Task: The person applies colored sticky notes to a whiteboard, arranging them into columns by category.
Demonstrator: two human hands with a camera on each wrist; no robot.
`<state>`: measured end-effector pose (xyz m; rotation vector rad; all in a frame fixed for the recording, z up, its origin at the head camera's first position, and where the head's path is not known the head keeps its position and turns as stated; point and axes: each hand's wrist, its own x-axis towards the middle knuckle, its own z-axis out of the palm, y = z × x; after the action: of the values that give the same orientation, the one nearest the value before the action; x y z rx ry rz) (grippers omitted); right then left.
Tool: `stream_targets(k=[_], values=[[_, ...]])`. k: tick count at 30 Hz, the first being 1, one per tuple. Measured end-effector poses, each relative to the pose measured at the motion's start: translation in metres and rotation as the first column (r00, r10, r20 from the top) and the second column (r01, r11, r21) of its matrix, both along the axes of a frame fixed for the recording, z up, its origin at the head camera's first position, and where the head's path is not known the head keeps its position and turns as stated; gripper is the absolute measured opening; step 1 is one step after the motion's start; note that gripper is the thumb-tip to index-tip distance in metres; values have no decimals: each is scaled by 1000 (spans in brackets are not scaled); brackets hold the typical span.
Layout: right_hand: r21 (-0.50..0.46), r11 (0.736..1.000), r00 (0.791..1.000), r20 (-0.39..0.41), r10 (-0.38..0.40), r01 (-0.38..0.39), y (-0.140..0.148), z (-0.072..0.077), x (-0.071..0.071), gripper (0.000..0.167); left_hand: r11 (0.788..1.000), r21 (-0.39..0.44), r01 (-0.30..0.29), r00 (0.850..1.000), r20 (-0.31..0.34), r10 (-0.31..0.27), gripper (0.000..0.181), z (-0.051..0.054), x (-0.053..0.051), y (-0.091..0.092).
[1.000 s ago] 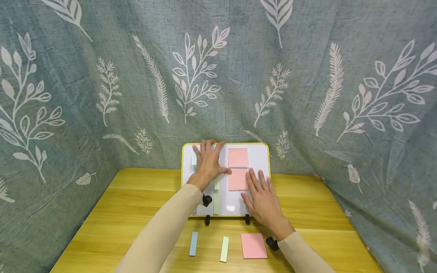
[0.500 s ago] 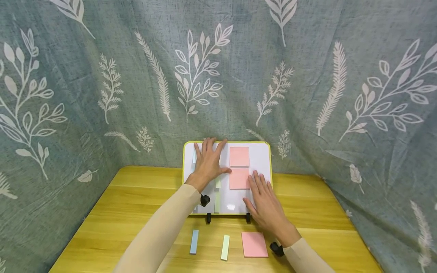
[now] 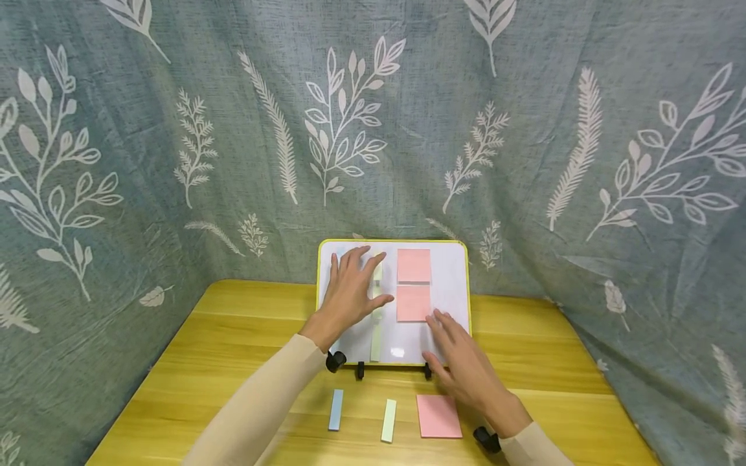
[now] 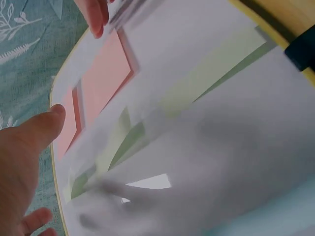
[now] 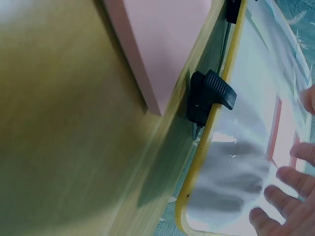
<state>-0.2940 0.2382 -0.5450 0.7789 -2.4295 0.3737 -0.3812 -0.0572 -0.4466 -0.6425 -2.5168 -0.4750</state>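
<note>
A whiteboard (image 3: 450, 275) with a yellow rim leans on a stand. Two pink sticky notes, an upper one (image 3: 414, 265) and a lower one (image 3: 412, 304), are stuck on it one above the other. Left of them runs a column of pale green sticky strips (image 4: 214, 69); some light blue shows behind the left fingers. My left hand (image 3: 346, 291) hovers before the board's left half, fingers spread, holding nothing. My right hand (image 3: 469, 375) is at the board's lower right, fingers extended by the lower pink note's corner; whether the fingertips touch the board I cannot tell.
On the wooden table (image 3: 233, 362) before the board lie a blue strip pad (image 3: 335, 410), a pale green strip pad (image 3: 388, 421) and a pink sticky note pad (image 3: 439, 416). Black stand clips (image 5: 209, 96) hold the board's lower edge. A patterned curtain (image 3: 268, 162) hangs behind.
My left hand has drawn back from the board's top edge, down and left, uncovering upper green strips. My right hand has shifted down and right. The view has tilted slightly.
</note>
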Motion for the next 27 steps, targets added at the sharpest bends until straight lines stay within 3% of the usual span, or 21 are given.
stream_targets(k=[6, 11, 20, 27], values=[[29, 998, 996, 74, 59, -61, 0, -2, 14, 78, 998, -1, 67, 996, -52, -67, 81, -13, 16, -8], [42, 994, 992, 75, 98, -101, 2, -3, 25, 75, 991, -8, 130, 988, -80, -131, 74, -23, 28, -12], [48, 969, 968, 76, 237, -241, 19, -8, 42, 58, 976, -62, 210, 976, -43, -213, 68, -40, 58, -16], [70, 964, 959, 141, 245, -256, 30, -11, 52, 45, 957, -41, 287, 956, -58, -289, 66, -53, 75, -12]])
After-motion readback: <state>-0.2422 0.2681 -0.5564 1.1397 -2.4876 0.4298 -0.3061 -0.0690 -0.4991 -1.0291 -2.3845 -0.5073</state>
